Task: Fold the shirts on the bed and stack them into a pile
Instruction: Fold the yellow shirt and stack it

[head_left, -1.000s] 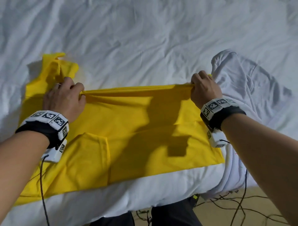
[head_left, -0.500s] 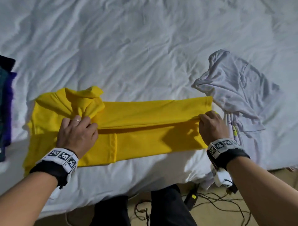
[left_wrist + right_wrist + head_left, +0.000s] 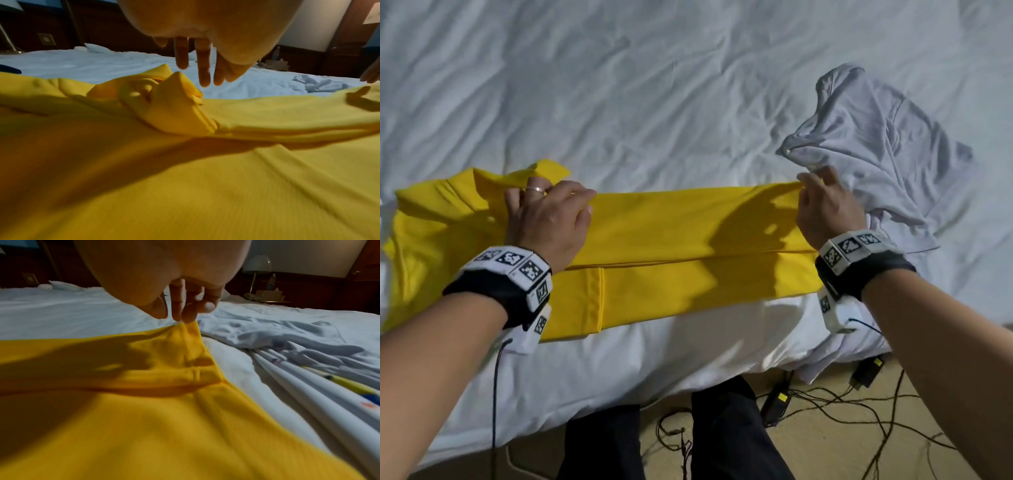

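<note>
On yellow shirt (image 3: 671,240), both hands moved up to its far edge.

The head camera looks steeply down from above the near edge of the bed (image 3: 688,85), facing toward 12 o'clock, and takes in both forearms and the floor at 6 o'clock. The left wrist camera sits low, very near the yellow shirt (image 3: 185,178), looking along the fingers (image 3: 203,71) across the bed. The right wrist camera is equally low and near, at the shirt's 3 o'clock end. All three views share the yellow shirt and the white shirt (image 3: 277,335).
</note>
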Tool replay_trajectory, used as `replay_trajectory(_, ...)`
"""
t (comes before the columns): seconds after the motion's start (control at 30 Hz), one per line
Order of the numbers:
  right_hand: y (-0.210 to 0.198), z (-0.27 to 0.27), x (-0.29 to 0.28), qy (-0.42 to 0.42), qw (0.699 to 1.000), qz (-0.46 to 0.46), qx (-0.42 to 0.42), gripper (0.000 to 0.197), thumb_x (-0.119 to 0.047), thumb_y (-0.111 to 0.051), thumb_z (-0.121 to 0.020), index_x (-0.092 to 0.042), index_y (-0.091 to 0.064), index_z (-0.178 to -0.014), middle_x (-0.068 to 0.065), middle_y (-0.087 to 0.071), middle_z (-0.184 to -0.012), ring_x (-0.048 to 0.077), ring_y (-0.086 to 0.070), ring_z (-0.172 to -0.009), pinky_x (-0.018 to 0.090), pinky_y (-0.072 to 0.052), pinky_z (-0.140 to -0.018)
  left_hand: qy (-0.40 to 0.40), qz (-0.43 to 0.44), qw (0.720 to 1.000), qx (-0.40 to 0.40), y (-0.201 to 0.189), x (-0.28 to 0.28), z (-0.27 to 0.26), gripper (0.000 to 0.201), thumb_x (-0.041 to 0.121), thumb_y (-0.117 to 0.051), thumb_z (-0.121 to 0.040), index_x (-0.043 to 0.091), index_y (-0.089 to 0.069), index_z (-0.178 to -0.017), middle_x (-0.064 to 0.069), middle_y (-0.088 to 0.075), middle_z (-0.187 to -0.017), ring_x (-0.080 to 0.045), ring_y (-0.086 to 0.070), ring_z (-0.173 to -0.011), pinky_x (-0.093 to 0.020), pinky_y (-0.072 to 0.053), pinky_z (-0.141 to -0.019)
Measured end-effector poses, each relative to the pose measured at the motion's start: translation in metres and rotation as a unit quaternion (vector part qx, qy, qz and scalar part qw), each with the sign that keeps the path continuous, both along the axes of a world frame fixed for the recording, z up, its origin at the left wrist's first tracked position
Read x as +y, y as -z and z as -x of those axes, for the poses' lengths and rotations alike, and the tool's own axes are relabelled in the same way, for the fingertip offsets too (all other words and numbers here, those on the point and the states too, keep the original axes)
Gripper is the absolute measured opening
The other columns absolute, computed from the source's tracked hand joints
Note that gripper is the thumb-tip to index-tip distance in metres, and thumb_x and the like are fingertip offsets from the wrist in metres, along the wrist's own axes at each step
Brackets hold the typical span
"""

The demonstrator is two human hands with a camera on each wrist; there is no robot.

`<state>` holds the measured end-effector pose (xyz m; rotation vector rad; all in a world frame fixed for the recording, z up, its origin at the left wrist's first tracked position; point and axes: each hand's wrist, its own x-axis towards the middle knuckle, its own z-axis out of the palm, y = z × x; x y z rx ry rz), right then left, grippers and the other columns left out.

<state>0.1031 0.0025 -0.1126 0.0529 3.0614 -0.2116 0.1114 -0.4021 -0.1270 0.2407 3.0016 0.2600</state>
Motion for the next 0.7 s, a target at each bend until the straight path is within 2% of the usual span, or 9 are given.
replay_trajectory(0.1,0.017,0.024,0.016,-0.011,0.998,-0.015,-0.067,0.032,-0.018,-0.038,-0.098,-0.016,-0.058,-0.123,0.013,-0.05,-0.126,0.041,-0.06,-0.095,0.044,-0.05,-0.072,-0.021,0.023,0.998,-0.056,0.017,0.006,0.009,0.028,0.03,-0.049,-0.103,0.028,-0.062,-0.127,0.003,-0.059,-0.135,-0.032,-0.036,-0.122,-0.045,-0.021,-0.092)
replay_trajectory(0.2,0.023,0.039,0.029,-0.044,0.989,-0.015,-0.139,0.032,-0.016,-0.038,-0.092,-0.015,-0.063,-0.112,0.015,-0.055,-0.116,0.04,-0.057,-0.103,0.051,-0.052,-0.084,-0.052,0.05,0.995,-0.067,0.027,0.005,0.012,0.024,0.031,-0.048,-0.102,0.026,-0.064,-0.12,-0.004,-0.057,-0.127,-0.033,-0.034,-0.12,-0.049,-0.023,-0.092)
replay_trajectory(0.27,0.024,0.046,0.036,-0.035,0.99,-0.005,-0.137,0.028,-0.006,-0.048,-0.092,-0.01,-0.065,-0.113,0.018,-0.055,-0.115,0.041,-0.056,-0.104,0.047,-0.051,-0.085,-0.085,0.055,0.992,-0.071,0.03,0.004,0.015,0.021,0.03,-0.049,-0.102,0.021,-0.066,-0.112,-0.009,-0.056,-0.123,-0.034,-0.033,-0.12,-0.052,-0.024,-0.093)
replay_trajectory(0.33,0.024,0.05,0.041,-0.025,0.993,-0.002,-0.119,0.029,-0.002,-0.049,-0.091,-0.009,-0.065,-0.114,0.019,-0.053,-0.113,0.042,-0.055,-0.104,0.046,-0.049,-0.082,-0.108,0.057,0.99,-0.073,0.028,0.007,0.017,0.02,0.029,-0.051,-0.101,0.018,-0.067,-0.109,-0.013,-0.054,-0.121,-0.035,-0.033,-0.121,-0.054,-0.025,-0.094)
replay_trajectory(0.43,0.025,0.044,0.032,-0.028,0.996,-0.017,-0.083,0.035,-0.005,-0.048,-0.09,-0.011,-0.06,-0.122,0.018,-0.052,-0.119,0.043,-0.049,-0.108,0.052,-0.047,-0.085,-0.118,0.04,0.992,-0.031,0.019,0.02,0.013,0.025,0.022,-0.06,-0.092,0.017,-0.063,-0.116,-0.013,-0.048,-0.126,-0.036,-0.034,-0.122,-0.058,-0.025,-0.097)
replay_trajectory(0.5,0.024,0.029,0.015,-0.029,0.999,-0.028,-0.03,0.036,-0.017,-0.052,-0.09,-0.014,-0.058,-0.125,0.017,-0.052,-0.126,0.041,-0.048,-0.112,0.052,-0.045,-0.087,-0.102,0.017,0.995,-0.011,0.011,0.036,0.002,0.048,0.035,-0.058,-0.087,0.019,-0.053,-0.131,-0.012,-0.042,-0.14,-0.036,-0.033,-0.128,-0.058,-0.024,-0.099)
replay_trajectory(0.57,0.024,0.007,-0.011,-0.06,0.998,0.003,0.013,0.036,-0.027,-0.053,-0.091,-0.015,-0.059,-0.124,0.016,-0.053,-0.133,0.04,-0.049,-0.117,0.05,-0.042,-0.089,-0.06,0.018,0.997,-0.05,0.009,0.054,-0.016,0.07,0.054,-0.047,-0.085,0.023,-0.039,-0.147,-0.01,-0.03,-0.156,-0.037,-0.028,-0.139,-0.058,-0.022,-0.104)
replay_trajectory(0.63,0.028,-0.016,-0.04,-0.111,0.993,0.026,-0.001,0.044,-0.037,-0.049,-0.093,-0.017,-0.057,-0.131,0.014,-0.048,-0.145,0.038,-0.047,-0.126,0.049,-0.04,-0.093,-0.019,0.047,0.992,-0.117,0.017,0.066,-0.037,0.083,0.07,-0.035,-0.085,0.03,-0.021,-0.157,-0.007,-0.015,-0.165,-0.038,-0.017,-0.148,-0.06,-0.02,-0.109)
replay_trajectory(0.7,0.033,-0.034,-0.06,-0.158,0.985,0.023,-0.065,0.057,-0.05,-0.039,-0.095,-0.023,-0.045,-0.144,0.01,-0.032,-0.158,0.037,-0.034,-0.141,0.051,-0.034,-0.103,-0.014,0.071,0.986,-0.153,0.028,0.069,-0.056,0.09,0.081,-0.023,-0.083,0.036,-0.009,-0.159,-0.005,-0.005,-0.168,-0.04,-0.008,-0.15,-0.062,-0.016,-0.114)
